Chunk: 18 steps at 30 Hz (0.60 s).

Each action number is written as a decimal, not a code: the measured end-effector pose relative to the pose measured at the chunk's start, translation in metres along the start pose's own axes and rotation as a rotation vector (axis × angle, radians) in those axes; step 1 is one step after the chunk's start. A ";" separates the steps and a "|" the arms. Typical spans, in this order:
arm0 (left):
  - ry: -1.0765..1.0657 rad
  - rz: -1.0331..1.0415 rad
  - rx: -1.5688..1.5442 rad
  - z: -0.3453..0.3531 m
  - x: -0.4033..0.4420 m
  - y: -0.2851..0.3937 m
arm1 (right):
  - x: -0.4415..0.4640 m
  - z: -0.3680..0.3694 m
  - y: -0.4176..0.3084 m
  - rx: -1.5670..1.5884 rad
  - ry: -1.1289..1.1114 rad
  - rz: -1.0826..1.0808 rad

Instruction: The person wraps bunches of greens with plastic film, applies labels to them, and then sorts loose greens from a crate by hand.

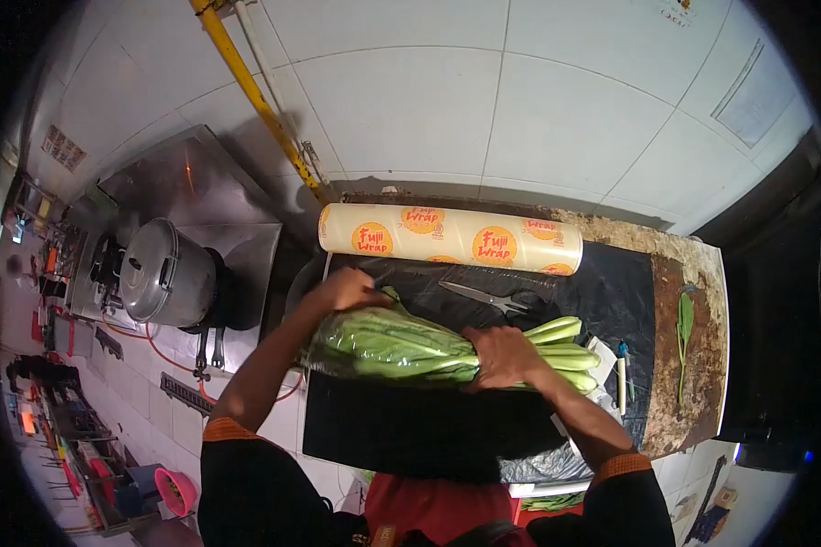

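Note:
A bundle of leafy green vegetables (pixel 397 346) lies across the black-covered table (pixel 410 419), its leaves under clear plastic film and its pale stems (pixel 561 351) bare at the right. My left hand (pixel 348 290) is at the upper left edge of the leaves, its fingers curled on the film. My right hand (pixel 504 356) wraps over the bundle where leaves meet stems. Behind the bundle rests a large roll of wrap (pixel 447 239) printed "Fuji Wrap". Scissors (pixel 483 296) lie between the roll and the bundle.
A lidded metal pot (pixel 166 273) stands on a stove at the left. A loose leaf (pixel 684 328) lies on the worn board at the right. Near the stems are a white paper (pixel 602 360) and a pen-like item (pixel 621 383). A yellow pipe (pixel 255 96) runs down the tiled wall.

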<state>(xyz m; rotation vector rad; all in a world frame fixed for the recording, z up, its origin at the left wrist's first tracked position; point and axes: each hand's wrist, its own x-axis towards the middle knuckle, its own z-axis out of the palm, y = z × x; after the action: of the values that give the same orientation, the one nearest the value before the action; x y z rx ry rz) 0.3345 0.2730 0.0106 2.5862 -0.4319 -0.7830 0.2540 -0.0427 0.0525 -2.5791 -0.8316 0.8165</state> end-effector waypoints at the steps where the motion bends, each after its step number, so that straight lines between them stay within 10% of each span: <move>1: 0.069 -0.037 -0.021 -0.018 -0.008 -0.001 | 0.004 -0.005 0.002 0.022 -0.038 -0.015; 3: 0.332 -0.081 -0.201 -0.049 -0.042 0.045 | 0.013 -0.009 0.007 0.055 -0.122 0.021; 5: 0.427 0.502 0.146 -0.035 -0.069 0.115 | 0.019 -0.005 0.017 0.122 -0.157 -0.027; 7: 0.354 0.598 0.327 0.023 -0.062 0.142 | 0.015 -0.016 0.004 0.153 -0.208 -0.013; 11: 0.093 0.479 0.369 0.059 -0.041 0.123 | -0.007 -0.001 0.001 0.081 -0.138 0.104; 13: -0.093 0.321 0.344 0.053 -0.036 0.126 | -0.022 0.017 0.012 -0.236 0.393 -0.136; 18: -0.046 0.412 0.324 0.044 -0.038 0.121 | -0.044 0.022 0.029 -0.456 0.422 -0.062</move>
<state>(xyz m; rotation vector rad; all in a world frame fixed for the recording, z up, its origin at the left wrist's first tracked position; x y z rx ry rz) 0.2577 0.1702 0.0506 2.6262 -1.1453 -0.6681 0.2237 -0.0896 0.0411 -2.9317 -1.0441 0.0450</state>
